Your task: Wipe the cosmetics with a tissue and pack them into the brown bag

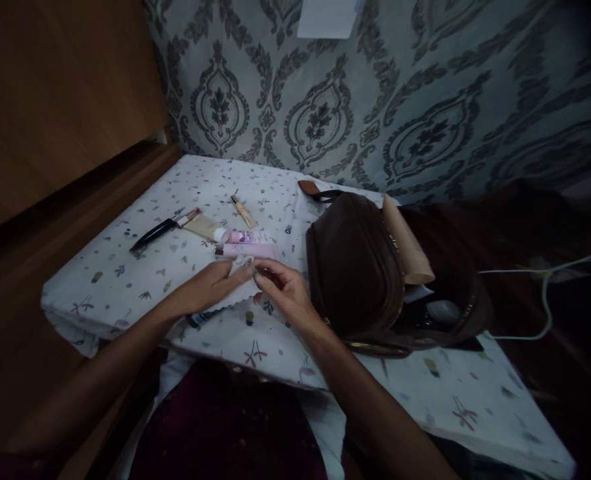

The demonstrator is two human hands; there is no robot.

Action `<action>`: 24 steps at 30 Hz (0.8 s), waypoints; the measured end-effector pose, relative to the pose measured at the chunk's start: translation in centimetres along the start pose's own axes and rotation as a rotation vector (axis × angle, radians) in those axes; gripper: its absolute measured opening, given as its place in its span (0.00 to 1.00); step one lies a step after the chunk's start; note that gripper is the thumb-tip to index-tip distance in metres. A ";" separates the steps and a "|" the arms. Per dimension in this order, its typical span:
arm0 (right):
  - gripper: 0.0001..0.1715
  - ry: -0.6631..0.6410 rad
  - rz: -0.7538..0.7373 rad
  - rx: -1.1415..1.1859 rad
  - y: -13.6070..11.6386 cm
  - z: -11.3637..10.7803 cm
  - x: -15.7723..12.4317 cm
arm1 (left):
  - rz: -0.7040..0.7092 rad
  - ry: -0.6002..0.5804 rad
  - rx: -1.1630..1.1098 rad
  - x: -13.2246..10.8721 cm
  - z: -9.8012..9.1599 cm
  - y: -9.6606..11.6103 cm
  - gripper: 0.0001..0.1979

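Observation:
My left hand is closed on a thin white cloth or wipe with a scalloped edge, thumb on top. My right hand meets it at the fingertips, thumb and fingers pinched together; what is between them is too small and dim to tell. Just beyond the hands lie a pale pink tube with a silvery cap and a pink-and-white tube. A beige tube with a white cap lies to their left. Under my left wrist a dark object is partly hidden.
A black slim cosmetic tube and a small gold-toned tube lie farther back on the patterned tablecloth. At the right stands an open brown backpack with a beige roll against it. Wooden furniture borders the left.

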State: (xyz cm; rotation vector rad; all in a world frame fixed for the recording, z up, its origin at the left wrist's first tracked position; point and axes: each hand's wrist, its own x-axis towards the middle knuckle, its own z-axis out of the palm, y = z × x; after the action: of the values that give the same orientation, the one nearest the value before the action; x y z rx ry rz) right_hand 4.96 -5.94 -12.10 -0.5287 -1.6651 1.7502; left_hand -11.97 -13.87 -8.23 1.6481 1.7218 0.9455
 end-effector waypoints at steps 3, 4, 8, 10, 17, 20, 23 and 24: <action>0.18 0.046 0.001 0.011 0.1 -0.1 0.2 | 0.076 -0.075 0.074 -1.2 0.5 0.7 0.22; 0.17 0.051 0.001 0.008 0.1 -0.1 0.2 | 0.096 -0.061 0.123 -1.6 0.6 0.7 0.22; 0.18 0.031 0.017 0.015 0.0 -0.1 0.2 | 0.116 0.048 0.387 -2.7 0.9 -0.1 0.32; 0.20 0.029 0.022 0.019 0.1 -0.1 0.2 | 0.105 0.098 0.469 -3.1 1.2 -0.5 0.35; 0.22 0.012 0.000 -0.006 0.1 -0.1 0.2 | 0.190 0.147 0.342 -3.1 0.4 -1.9 0.13; 0.22 -0.007 -0.009 -0.006 -0.1 0.0 0.1 | 0.098 0.150 0.292 -1.8 -1.2 -2.9 0.11; 0.19 -0.016 -0.022 -0.007 -0.2 0.0 0.0 | 0.057 0.131 0.214 -0.3 -1.8 -3.2 0.11; 0.19 -0.019 -0.026 -0.003 -0.2 0.0 0.0 | 0.043 0.073 0.153 0.1 -1.7 -2.9 0.14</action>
State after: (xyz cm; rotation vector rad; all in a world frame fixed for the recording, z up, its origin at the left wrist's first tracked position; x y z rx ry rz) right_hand 5.02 -5.98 -11.94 -0.4909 -1.6809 1.7387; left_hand -15.07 -13.97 -9.62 1.7738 1.8540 0.9238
